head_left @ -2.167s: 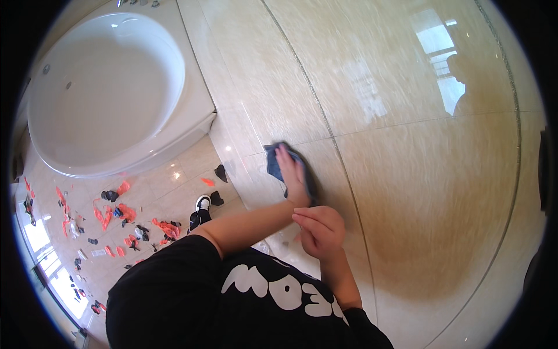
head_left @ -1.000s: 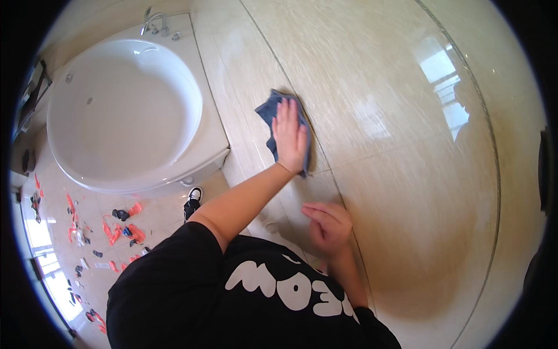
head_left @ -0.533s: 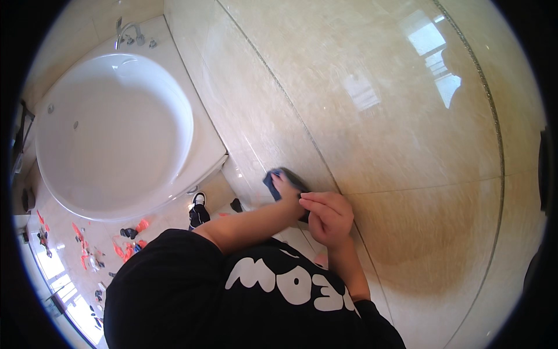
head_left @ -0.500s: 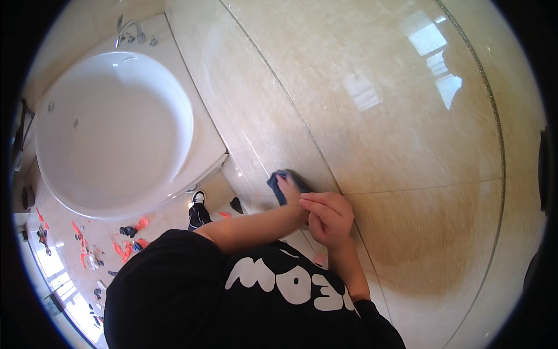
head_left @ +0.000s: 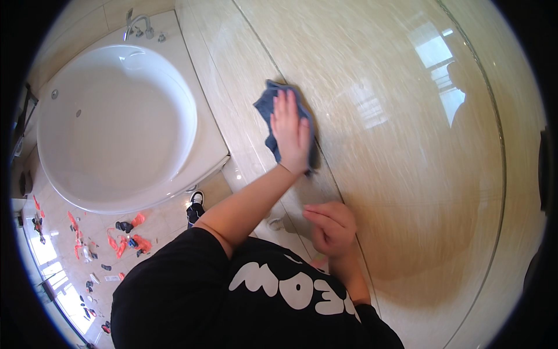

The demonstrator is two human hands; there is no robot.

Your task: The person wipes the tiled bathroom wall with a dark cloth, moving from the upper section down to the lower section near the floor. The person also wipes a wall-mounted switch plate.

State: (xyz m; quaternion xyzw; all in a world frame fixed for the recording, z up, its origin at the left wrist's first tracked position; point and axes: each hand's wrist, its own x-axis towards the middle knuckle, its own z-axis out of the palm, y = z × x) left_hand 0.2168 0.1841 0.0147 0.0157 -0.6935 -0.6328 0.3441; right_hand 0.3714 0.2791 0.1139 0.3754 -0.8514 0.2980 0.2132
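My left hand (head_left: 289,131) holds a dark blue-grey cloth (head_left: 266,109) against the beige, veined tile wall (head_left: 372,168). Its fingers lie stretched and close together over the cloth, whose edges stick out around them. A dark joint line runs down the tiles beside the cloth. Lower and to the right, in front of my chest, my right hand (head_left: 332,230) is lifted with its fingers bent in and pressed together. It is slightly blurred, and nothing shows in it. Whether it touches the wall I cannot tell.
A white round bathtub (head_left: 192,110) with a chrome tap (head_left: 139,26) lies to the left. Below it, a black-and-white shoe (head_left: 197,198) stands on the floor. Red plastic bags (head_left: 120,247) and small dark items are scattered at lower left. Windows reflect in the tiles.
My left hand has slid the cloth upward along the wall, away from my right hand. The cloth now shows more spread out. My right hand has shifted slightly down.
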